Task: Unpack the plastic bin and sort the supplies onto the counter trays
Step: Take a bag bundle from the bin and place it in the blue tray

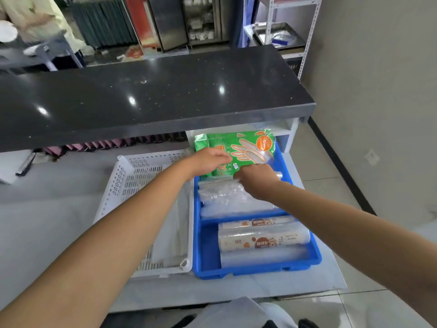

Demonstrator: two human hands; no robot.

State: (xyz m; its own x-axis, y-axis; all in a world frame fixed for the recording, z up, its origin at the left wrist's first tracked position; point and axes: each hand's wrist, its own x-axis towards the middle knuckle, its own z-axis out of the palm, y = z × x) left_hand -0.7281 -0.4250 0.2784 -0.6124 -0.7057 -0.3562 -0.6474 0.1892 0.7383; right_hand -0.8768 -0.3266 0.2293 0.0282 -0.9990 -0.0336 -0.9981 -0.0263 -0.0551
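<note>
— Nearest us are the two bare forearms, and under them the blue tray [316, 258]. Its front compartment holds printed rolls of film [262, 240], laid side by side so they cannot roll about.

— And the white perforated bin [123, 185] on the left?

— Touching the blue tray's wall, and nearly emptied: only something pale and see-through lies along its right side. I would judge the unpacking close to done.

— What are the hands on?

— The left hand [208, 160] lies over the green glove packets [236, 150] at the far end of the tray, fingers fairly straight, pressing or steadying rather than gripping. The packets tilt up against the back wall under the dark tabletop [153, 95], so probably it is squaring them.

— And the right?

— The right hand [256, 177] is curled at the near edge of those packets, above the clear plastic bags [227, 197] in the middle section. Something clear and rolled shows just past the knuckles; whether its grip is clenched round that, I cannot tell.
</note>
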